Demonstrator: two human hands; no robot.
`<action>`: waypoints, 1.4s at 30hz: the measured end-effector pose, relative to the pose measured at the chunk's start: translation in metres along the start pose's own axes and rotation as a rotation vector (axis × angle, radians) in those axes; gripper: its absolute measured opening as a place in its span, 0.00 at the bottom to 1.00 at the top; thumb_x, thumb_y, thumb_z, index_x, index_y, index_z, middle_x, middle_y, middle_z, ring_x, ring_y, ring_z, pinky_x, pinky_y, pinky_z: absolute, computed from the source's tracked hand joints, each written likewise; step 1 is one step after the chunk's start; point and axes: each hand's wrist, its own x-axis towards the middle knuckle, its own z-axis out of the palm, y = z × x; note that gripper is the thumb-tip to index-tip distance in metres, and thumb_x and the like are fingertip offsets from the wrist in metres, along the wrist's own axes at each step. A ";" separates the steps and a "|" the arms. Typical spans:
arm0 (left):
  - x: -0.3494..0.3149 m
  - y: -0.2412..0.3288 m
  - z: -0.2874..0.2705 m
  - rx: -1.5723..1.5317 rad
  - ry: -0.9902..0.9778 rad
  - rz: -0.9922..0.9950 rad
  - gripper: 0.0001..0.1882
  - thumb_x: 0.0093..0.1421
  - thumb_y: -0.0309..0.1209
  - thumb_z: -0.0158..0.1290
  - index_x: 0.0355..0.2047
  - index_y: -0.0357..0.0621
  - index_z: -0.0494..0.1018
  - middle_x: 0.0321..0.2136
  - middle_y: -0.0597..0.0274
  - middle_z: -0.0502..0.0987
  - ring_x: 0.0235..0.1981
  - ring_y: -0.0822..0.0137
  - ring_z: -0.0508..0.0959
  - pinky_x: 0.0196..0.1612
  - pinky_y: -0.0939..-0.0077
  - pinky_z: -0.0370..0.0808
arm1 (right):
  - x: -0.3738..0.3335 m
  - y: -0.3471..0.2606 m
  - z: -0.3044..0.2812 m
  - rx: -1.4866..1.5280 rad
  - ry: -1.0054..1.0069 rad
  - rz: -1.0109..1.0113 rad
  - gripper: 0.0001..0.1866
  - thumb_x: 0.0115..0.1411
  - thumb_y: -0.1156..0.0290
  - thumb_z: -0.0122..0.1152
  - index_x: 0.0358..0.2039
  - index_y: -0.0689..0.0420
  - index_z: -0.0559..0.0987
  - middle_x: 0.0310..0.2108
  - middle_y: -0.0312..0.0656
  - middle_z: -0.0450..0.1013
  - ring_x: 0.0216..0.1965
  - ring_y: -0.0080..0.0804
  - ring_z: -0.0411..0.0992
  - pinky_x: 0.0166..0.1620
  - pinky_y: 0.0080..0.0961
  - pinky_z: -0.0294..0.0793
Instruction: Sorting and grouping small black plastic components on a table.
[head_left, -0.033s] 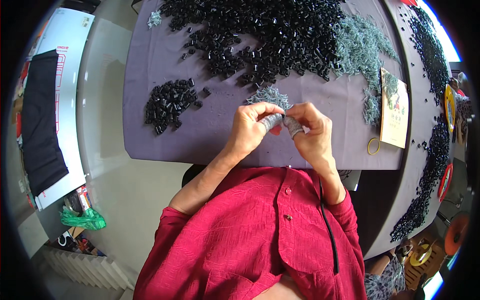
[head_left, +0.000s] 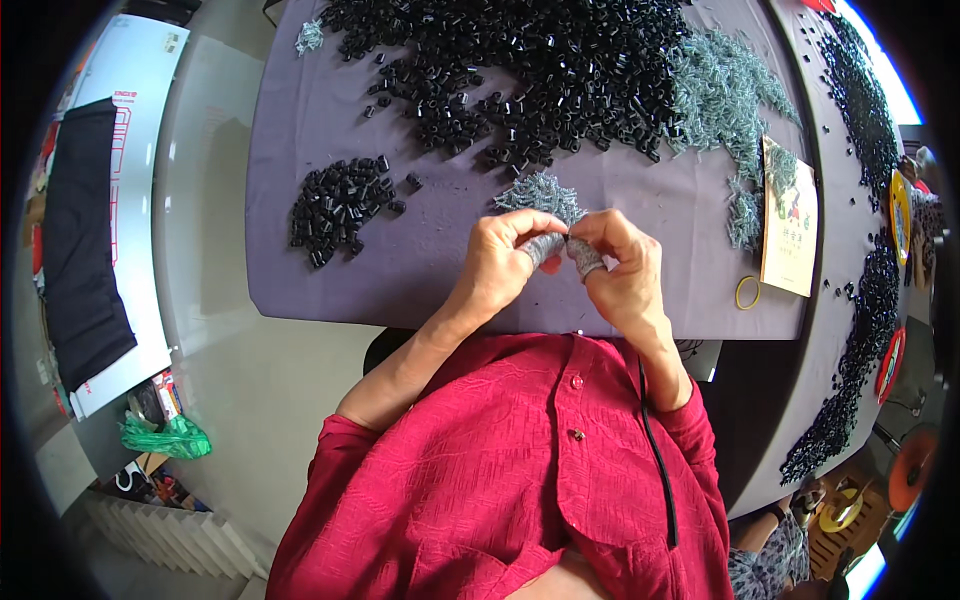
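Observation:
My left hand (head_left: pixel 497 265) and my right hand (head_left: pixel 628 268) meet above the near part of the table, fingertips almost touching. Both are closed in a pinch, and grey wrapping covers the thumbs. A tiny black piece (head_left: pixel 567 237) shows between the fingertips, pinched by my left hand; what my right fingers pinch against it is hidden. Just beyond them lies a small heap of thin silvery metal pins (head_left: pixel 540 192). To the left sits a small pile of short black tube-like pieces (head_left: pixel 342 205).
A large spread of black pieces (head_left: pixel 520 70) covers the far table, with silvery pins (head_left: pixel 725 90) beside it. At right lie a booklet (head_left: pixel 789 225) and a yellow ring (head_left: pixel 747 292). A second table (head_left: pixel 770 480) holds more black pieces. Another person's arm (head_left: pixel 760 530) shows at lower right.
My hands and the pinched piece stay nearly in place; only the right fingers shift very slightly.

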 end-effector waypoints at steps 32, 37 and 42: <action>-0.005 -0.029 -0.054 -0.433 0.336 -0.023 0.09 0.58 0.18 0.50 0.39 0.34 0.74 0.29 0.53 0.79 0.24 0.69 0.79 0.27 0.75 0.79 | 0.083 -0.004 0.072 -0.842 -0.124 -0.268 0.05 0.50 0.76 0.53 0.30 0.58 0.73 0.30 0.44 0.69 0.33 0.40 0.72 0.34 0.33 0.75; -0.001 -0.024 -0.054 -0.421 0.344 -0.053 0.09 0.58 0.18 0.50 0.39 0.34 0.74 0.29 0.53 0.79 0.24 0.69 0.79 0.27 0.76 0.79 | 0.084 0.005 0.070 -0.788 -0.092 -0.354 0.06 0.51 0.77 0.52 0.32 0.57 0.70 0.29 0.45 0.68 0.33 0.42 0.72 0.33 0.36 0.73; 0.002 -0.017 -0.049 -0.390 0.297 -0.021 0.09 0.59 0.19 0.49 0.39 0.34 0.74 0.29 0.55 0.79 0.24 0.71 0.78 0.27 0.76 0.79 | 0.072 -0.005 0.046 -0.205 -0.081 -0.139 0.18 0.44 0.91 0.46 0.36 0.63 0.73 0.33 0.47 0.72 0.35 0.42 0.74 0.37 0.33 0.74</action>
